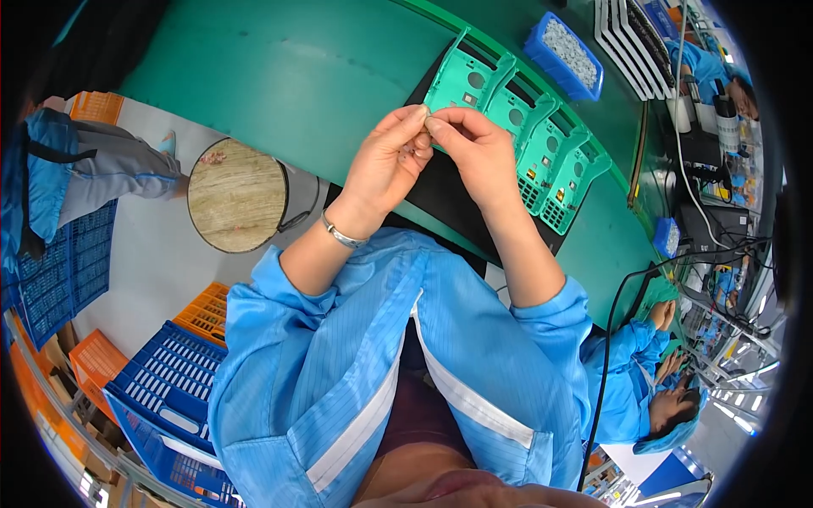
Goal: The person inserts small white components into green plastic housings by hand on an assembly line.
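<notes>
My left hand (391, 161) and my right hand (477, 152) meet fingertip to fingertip above the near edge of the bench. Both pinch at something too small to make out between thumbs and forefingers. Just beyond them several green plastic housings (532, 127) stand side by side in a row on a black mat (440, 190). Each housing has a round opening, and the nearer ones show a grid of small square holes and small fitted parts. My hands partly cover the row's left end.
A blue bin (563, 55) of small whitish parts stands at the bench's far side, with a smaller one (666, 237) to the right. White-edged panels (631, 46) lean behind. A round stool (237, 195) and blue crates (165, 381) are at left. Co-workers (648, 381) sit nearby; a black cable hangs at right.
</notes>
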Tool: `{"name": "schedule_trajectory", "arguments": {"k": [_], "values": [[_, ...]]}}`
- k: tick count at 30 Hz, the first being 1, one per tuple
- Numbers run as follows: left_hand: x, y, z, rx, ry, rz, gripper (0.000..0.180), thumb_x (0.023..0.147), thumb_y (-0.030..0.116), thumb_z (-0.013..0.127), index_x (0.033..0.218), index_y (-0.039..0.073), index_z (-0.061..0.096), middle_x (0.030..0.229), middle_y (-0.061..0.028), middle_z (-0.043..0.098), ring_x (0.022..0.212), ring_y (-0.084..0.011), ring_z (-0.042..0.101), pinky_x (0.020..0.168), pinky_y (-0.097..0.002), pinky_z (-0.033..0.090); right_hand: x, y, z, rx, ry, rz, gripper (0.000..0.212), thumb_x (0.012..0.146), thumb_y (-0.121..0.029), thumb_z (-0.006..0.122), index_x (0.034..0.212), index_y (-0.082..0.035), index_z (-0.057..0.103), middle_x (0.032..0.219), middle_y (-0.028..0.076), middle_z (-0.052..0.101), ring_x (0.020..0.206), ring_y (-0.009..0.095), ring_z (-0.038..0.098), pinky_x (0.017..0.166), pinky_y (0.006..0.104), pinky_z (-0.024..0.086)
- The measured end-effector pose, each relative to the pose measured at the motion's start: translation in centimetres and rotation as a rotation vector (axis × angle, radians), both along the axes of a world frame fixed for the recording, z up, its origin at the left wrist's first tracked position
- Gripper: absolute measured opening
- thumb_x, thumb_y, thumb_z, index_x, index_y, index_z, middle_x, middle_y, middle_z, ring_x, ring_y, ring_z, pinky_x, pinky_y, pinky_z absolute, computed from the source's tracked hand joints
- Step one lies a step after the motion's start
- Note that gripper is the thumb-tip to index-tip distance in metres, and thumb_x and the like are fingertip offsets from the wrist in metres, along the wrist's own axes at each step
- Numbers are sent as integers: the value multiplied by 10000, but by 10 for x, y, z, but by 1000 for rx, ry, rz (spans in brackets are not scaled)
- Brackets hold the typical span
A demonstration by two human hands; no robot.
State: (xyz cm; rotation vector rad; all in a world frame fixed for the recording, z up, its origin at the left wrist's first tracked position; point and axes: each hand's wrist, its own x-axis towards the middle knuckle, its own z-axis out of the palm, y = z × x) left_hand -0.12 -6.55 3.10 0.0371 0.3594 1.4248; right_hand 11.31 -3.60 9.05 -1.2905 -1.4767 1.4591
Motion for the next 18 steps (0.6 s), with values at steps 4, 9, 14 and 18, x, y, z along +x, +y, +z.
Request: {"name": "schedule_trajectory", "arguments": {"k": [4,9,14,18], "values": [[-4,-2,-5,-6,19,-10,116,871,129,550,942,37,543,750,8,520,624,-53,473,573,-174,412,-1,3,-6,-34,34,7,143,809,-123,616,876,2,632,764,18,621,699,68,560,653,200,454],[-8,-3,-4,-45,98,19,185,879,155,542,1003,18,536,736,13,506,611,-50,458,557,-172,396,-1,20,-10,22,-251,-20,171,784,-169,622,840,-10,644,697,2,600,638,60,528,587,208,432],[-19,-1,-9,-69,129,25,236,899,185,508,1048,3,526,714,10,498,549,-48,417,477,-176,331,3,72,-18,139,-623,-26,233,725,-257,600,807,-49,665,719,104,640,648,206,602,612,307,462],[-22,-3,-9,-40,127,6,231,899,174,505,1050,0,523,713,9,500,550,-53,423,482,-176,337,-2,91,-21,158,-807,61,224,695,-248,586,791,-65,676,749,111,646,710,256,611,661,341,475]]}}
